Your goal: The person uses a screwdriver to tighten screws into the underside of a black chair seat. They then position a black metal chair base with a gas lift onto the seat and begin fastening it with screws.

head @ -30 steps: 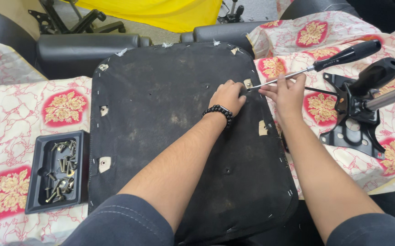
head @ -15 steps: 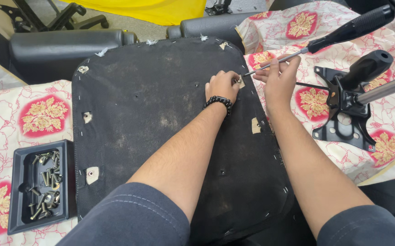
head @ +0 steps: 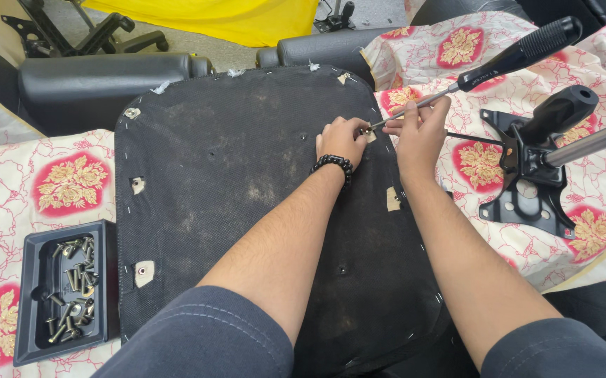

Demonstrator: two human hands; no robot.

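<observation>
Pinching a small fastener [head: 366,131] against the right edge of the black seat underside [head: 247,203], your left hand [head: 341,140] has its fingertips closed together on it; the piece is too small to tell whether it is a screw or a washer. Your right hand [head: 418,129] sits just beside the left, fingers wrapped around the metal shaft of a screwdriver [head: 506,59], whose tip meets the fastener and whose black handle angles up and to the right. A black beaded bracelet [head: 332,164] circles your left wrist. Both forearms cross the seat underside, which lies flat on a cloth with red and gold flowers [head: 51,182]. Right of your right hand, a black metal chair mechanism [head: 523,182] with a lever and a silver gas cylinder [head: 593,142] rests on the cloth. At far left, a black tray [head: 33,308] holds loose bolts. A black armrest [head: 100,73] lies beyond the seat.
</observation>
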